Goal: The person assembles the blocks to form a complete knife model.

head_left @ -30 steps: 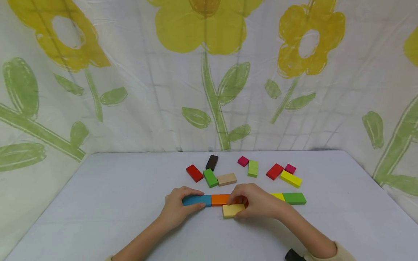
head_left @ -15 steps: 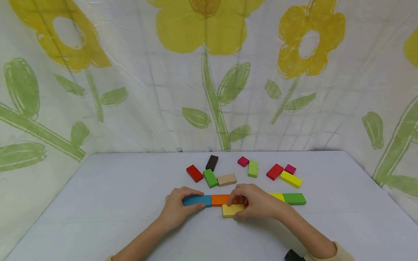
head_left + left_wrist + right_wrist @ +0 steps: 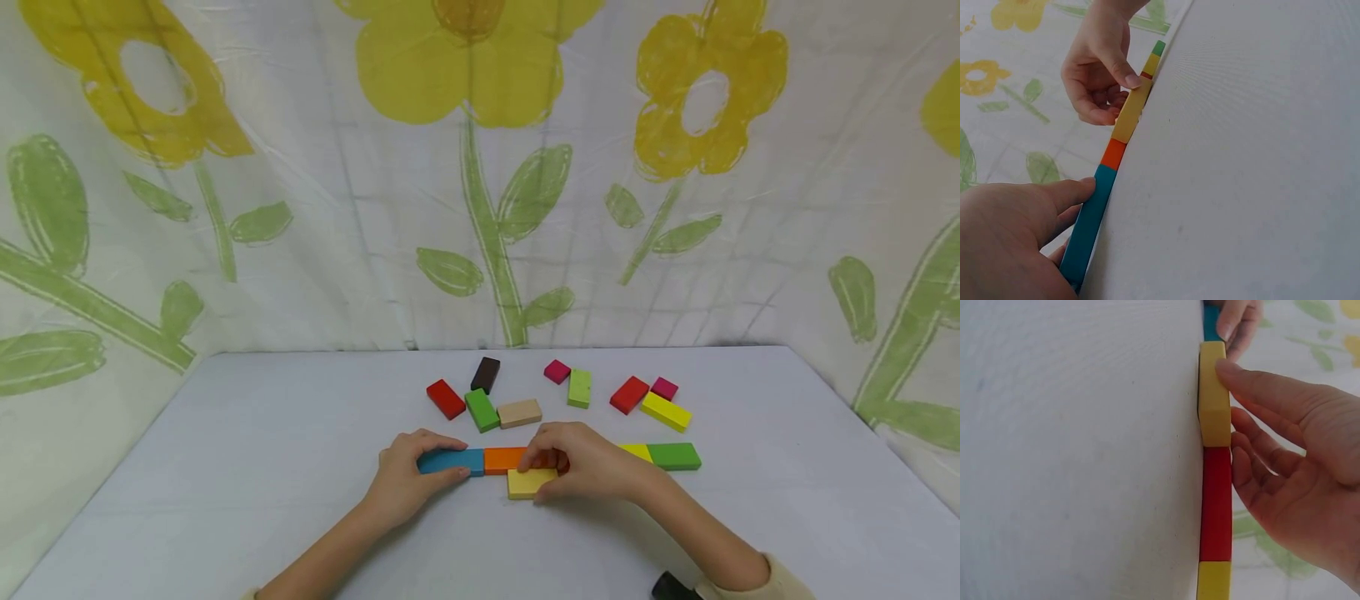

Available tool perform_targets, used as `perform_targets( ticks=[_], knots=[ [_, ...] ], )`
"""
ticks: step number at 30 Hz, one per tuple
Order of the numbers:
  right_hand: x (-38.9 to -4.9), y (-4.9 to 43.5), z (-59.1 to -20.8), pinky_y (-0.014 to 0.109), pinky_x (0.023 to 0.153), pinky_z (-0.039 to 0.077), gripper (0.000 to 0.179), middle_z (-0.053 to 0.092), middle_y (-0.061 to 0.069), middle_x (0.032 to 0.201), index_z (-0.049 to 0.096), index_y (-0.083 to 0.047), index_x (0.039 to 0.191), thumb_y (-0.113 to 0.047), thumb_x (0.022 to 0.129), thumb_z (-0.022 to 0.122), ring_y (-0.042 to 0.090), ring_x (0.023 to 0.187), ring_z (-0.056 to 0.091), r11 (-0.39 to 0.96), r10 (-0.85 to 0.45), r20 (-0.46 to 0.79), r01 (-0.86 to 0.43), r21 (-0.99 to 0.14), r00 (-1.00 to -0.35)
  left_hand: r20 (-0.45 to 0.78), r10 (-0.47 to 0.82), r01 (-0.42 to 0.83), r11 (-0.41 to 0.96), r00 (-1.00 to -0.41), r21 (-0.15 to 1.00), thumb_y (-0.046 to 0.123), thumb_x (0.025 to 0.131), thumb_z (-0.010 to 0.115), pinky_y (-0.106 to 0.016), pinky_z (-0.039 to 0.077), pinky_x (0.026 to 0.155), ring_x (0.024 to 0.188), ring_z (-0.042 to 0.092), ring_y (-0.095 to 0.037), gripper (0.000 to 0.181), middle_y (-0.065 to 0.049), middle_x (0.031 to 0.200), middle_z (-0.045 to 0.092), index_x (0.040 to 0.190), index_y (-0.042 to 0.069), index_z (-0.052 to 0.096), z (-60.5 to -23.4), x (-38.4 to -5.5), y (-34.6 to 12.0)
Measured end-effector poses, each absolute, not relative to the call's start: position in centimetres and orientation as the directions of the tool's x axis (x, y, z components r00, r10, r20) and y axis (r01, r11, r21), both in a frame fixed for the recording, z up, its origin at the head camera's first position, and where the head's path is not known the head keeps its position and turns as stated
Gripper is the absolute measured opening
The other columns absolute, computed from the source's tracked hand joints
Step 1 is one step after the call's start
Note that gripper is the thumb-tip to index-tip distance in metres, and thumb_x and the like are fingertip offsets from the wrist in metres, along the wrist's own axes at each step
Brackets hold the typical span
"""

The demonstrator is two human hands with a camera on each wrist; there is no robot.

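Note:
My left hand (image 3: 400, 478) holds the blue block (image 3: 456, 461) at the left end of a row, with fingers along its far side and thumb on its near side. An orange block (image 3: 501, 460) adjoins the blue one. Between thumb and fingers my right hand (image 3: 592, 465) pinches a pale yellow block (image 3: 523, 485), which lies along the near side of the row. A red block (image 3: 1216, 503) shows beyond it in the right wrist view, largely covered by my right hand in the head view. At the row's right end are a yellow block (image 3: 637, 452) and a green block (image 3: 675, 456).
Behind the row, several loose blocks lie scattered: a dark brown block (image 3: 485, 375), a tan block (image 3: 519, 413), a lime block (image 3: 579, 388), a yellow block (image 3: 666, 412) and others. A flowered curtain (image 3: 315, 250) hangs at the table's back edge.
The pale yellow block and my right hand have shifted very slightly left. The left hand keeps its hold on the blue block.

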State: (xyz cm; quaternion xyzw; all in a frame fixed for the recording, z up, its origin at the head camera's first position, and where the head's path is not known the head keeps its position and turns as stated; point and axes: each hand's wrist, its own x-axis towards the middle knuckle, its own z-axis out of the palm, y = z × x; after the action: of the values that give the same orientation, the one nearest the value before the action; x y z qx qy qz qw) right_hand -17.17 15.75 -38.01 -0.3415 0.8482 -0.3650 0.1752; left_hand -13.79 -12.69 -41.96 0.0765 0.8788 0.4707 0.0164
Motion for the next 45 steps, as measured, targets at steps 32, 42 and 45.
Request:
perform_targets(
  ticks=[32, 42, 45],
  knots=[
    [-17.9, 16.9, -38.2, 0.034, 0.100, 0.052, 0.051, 0.069, 0.001, 0.128, 0.072, -0.016, 0.132, -0.023, 0.085, 0.090, 0.024, 0.121, 0.058, 0.561, -0.679, -0.078, -0.447, -0.697, -0.730, 0.026, 0.158, 0.109, 0.547, -0.987, 0.830, 0.025, 0.088, 0.087, -0.044, 0.038, 0.087, 0.113, 0.053, -0.024, 0.024, 0.002, 0.115, 0.072, 0.112, 0.022, 0.082, -41.9, -13.8, -12.8],
    [-17.9, 16.9, -38.1, 0.032, 0.101, 0.052, 0.049, 0.069, 0.001, 0.128, 0.073, -0.015, 0.131, -0.022, 0.085, 0.090, 0.024, 0.122, 0.058, 0.552, -0.689, -0.072, -0.458, -0.696, -0.721, 0.031, 0.153, 0.111, 0.549, -0.988, 0.829, 0.024, 0.089, 0.087, -0.044, 0.039, 0.087, 0.114, 0.053, -0.024, 0.024, 0.002, 0.115, 0.072, 0.112, 0.022, 0.082, -41.9, -13.7, -12.7],
    [-17.9, 16.9, -38.2, 0.032, 0.100, 0.052, 0.049, 0.069, 0.000, 0.128, 0.073, -0.015, 0.131, -0.023, 0.085, 0.090, 0.024, 0.122, 0.058, 0.550, -0.691, -0.071, -0.460, -0.697, -0.719, 0.038, 0.157, 0.120, 0.547, -0.987, 0.829, 0.024, 0.089, 0.086, -0.046, 0.038, 0.088, 0.114, 0.053, -0.024, 0.023, 0.002, 0.115, 0.072, 0.112, 0.022, 0.082, -41.9, -13.7, -12.8]
  ],
)
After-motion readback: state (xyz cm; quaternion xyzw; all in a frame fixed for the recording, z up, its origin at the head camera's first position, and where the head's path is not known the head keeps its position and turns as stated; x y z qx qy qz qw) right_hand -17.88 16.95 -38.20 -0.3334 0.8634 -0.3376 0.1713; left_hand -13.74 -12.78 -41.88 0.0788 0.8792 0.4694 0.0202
